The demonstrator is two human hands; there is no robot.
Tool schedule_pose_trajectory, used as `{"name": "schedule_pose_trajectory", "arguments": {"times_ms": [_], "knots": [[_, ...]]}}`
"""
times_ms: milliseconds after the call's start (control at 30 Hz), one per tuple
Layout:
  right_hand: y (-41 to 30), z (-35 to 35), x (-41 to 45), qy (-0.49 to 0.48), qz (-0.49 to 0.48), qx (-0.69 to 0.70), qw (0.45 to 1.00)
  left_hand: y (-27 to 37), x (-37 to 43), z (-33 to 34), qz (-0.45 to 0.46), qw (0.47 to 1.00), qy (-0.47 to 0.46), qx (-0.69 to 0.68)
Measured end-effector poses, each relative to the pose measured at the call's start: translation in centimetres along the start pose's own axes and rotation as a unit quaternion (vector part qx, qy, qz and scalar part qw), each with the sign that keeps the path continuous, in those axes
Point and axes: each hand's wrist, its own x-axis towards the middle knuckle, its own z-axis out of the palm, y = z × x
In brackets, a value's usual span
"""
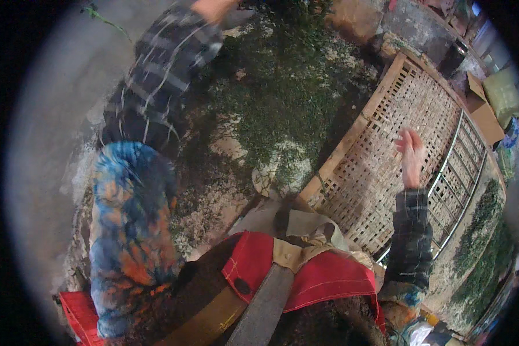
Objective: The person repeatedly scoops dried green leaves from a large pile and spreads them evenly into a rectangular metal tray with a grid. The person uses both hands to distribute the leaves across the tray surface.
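My left hand (216, 8) reaches far forward and is partly cut off by the top edge. Its fingers are out of view, so whatever it touches is hidden. Below the wrist are a dark checked sleeve (155, 82) and a blue and orange patterned sleeve (129, 216). Dark green leafy plant matter (281, 82) is spread over the ground beside that arm. My right hand (412, 151) is over a woven bamboo panel (363, 173) with a wooden edge. Its fingers are slightly bent and apart, with nothing visible in them.
A metal rack (445, 168) lies on the panel's right side. Beyond it are a cardboard box (484, 114) and a pale green sack (504, 93). More greenery (480, 225) lies at right. Red cloth (328, 277) and a grey strap (264, 302) cross my lap. A red object (80, 318) is lower left.
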Motion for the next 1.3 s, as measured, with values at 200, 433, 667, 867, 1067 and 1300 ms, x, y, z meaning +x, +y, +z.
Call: {"name": "schedule_pose_trajectory", "arguments": {"times_ms": [200, 433, 667, 867, 1067, 1300], "knots": [[-12.4, 6.1, 6.9, -0.149, -0.059, 0.249, 0.955, 5.1, 0.6, -1.3, -0.081, 0.994, -0.067, 0.041], [-26.0, 15.4, 12.5, -0.142, -0.049, 0.494, 0.856, 7.4, -0.5, -2.8, -0.073, 0.993, -0.088, 0.035], [-16.4, 22.3, 6.8, -0.295, 0.148, 0.579, 0.746, 6.9, -4.7, 0.0, -0.169, 0.974, -0.148, -0.011], [-8.2, 24.8, -0.7, -0.428, 0.216, 0.595, 0.645, 4.3, -10.8, 7.8, -0.254, 0.941, -0.222, 0.02], [-5.6, 28.6, 0.2, -0.296, 0.315, 0.28, 0.857, 2.1, -18.1, 13.0, -0.21, 0.915, -0.337, -0.071], [-7.7, 26.7, 3.1, -0.38, 0.317, 0.255, 0.831, -2.4, -18.7, 4.5, -0.112, 0.923, -0.294, 0.221]]}}
